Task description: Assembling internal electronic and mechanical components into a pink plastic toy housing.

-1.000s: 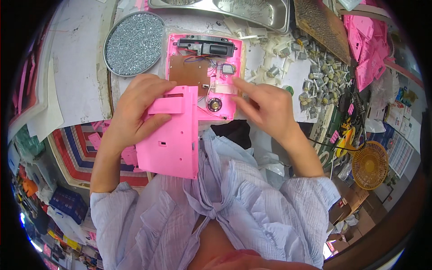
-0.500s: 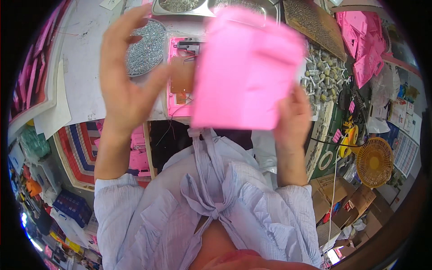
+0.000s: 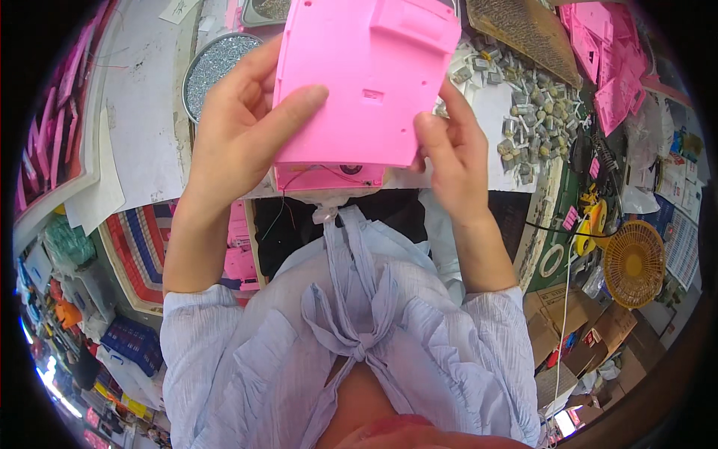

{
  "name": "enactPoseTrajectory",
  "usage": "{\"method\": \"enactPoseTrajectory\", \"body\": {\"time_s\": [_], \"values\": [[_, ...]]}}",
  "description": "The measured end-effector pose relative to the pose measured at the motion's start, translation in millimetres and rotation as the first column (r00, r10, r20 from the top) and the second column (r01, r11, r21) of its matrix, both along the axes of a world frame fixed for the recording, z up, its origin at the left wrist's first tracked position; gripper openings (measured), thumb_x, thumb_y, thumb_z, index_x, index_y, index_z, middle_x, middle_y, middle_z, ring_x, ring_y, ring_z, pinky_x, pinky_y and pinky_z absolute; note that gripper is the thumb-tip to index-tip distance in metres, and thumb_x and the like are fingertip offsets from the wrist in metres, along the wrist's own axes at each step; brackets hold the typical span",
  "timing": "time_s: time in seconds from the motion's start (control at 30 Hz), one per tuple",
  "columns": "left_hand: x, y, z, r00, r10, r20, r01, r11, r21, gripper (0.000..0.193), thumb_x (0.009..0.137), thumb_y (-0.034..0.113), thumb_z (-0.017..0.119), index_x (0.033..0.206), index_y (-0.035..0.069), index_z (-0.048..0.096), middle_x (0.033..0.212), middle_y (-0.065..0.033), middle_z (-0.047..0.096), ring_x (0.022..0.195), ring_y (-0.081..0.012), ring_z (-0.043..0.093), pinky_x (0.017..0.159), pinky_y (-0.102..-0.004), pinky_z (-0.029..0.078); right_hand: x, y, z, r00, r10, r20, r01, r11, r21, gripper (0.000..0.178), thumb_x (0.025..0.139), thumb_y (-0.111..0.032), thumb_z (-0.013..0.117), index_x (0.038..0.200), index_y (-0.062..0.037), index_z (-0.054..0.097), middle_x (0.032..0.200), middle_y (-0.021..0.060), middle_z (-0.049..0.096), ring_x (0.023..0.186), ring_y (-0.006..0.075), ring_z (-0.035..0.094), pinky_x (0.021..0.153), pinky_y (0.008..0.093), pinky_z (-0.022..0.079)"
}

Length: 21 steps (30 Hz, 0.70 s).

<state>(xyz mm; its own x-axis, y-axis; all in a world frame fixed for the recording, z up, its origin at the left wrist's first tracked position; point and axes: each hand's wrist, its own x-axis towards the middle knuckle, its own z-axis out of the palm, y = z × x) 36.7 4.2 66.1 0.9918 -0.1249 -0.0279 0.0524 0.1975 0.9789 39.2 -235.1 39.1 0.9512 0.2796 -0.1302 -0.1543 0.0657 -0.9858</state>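
Observation:
A pink plastic casing panel (image 3: 351, 82) is held up between both hands, with a raised block near its far right corner and a small rectangular slot in its face. My left hand (image 3: 243, 123) grips its left edge, the thumb lying across the face. At the lower right edge my right hand (image 3: 452, 146) pinches the panel between thumb and fingers. Below it on the table lies a pink housing (image 3: 329, 179), mostly covered by the panel; thin wires and a round dark part show at its near side.
A round tray of small screws (image 3: 217, 71) stands left of the hands. On the right lie many small motor-like parts (image 3: 535, 123) and a board of metal pins (image 3: 523, 34). Pink panels (image 3: 609, 60) are piled at the far right. A yellow basket (image 3: 634, 263) sits lower right.
The panel has turned and moved away from me, over the housing. My left hand, apart from it and spread before, now holds its left edge. The right hand keeps its hold.

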Motion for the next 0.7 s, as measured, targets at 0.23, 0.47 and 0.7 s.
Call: {"method": "enactPoseTrajectory", "body": {"time_s": [0.23,0.47,0.7], "values": [[-20,0,-25,0.998,-0.009,0.058,-0.012,0.938,0.347,0.080,0.091,0.001,0.074,0.158,-0.004,0.032,0.096,-0.0044,0.065,0.077,-0.0083,0.060,0.068,-0.0226,0.053,-25,-14,-5,1.000,-0.010,-0.017,0.007,0.991,-0.134,0.064,0.104,-0.005,0.054,0.161,0.0008,0.025,0.072,-0.0004,0.063,0.059,0.0035,0.050,0.056,0.0198,0.039],[-55,-27,-13,0.926,-0.378,-0.010,0.358,0.867,0.347,0.077,0.088,0.012,0.077,0.156,0.007,0.041,0.097,-0.0070,0.067,0.069,-0.0194,0.062,0.066,-0.0310,0.053,-15,-97,-9,0.831,-0.556,0.021,0.555,0.831,0.045,0.045,0.105,-0.020,0.053,0.144,0.0022,0.051,0.119,0.0099,0.067,0.103,0.0172,0.067,0.083,0.0294,0.057],[-74,5,-39,0.923,-0.376,0.076,0.286,0.807,0.517,0.061,0.089,0.000,0.071,0.146,0.006,0.052,0.104,-0.0054,0.067,0.077,-0.0094,0.059,0.068,-0.0234,0.049,-5,-175,16,0.802,-0.595,0.053,0.532,0.753,0.388,0.034,0.104,-0.013,0.051,0.135,0.0010,0.052,0.092,0.0020,0.058,0.078,0.0121,0.052,0.068,0.0269,0.044]]}}
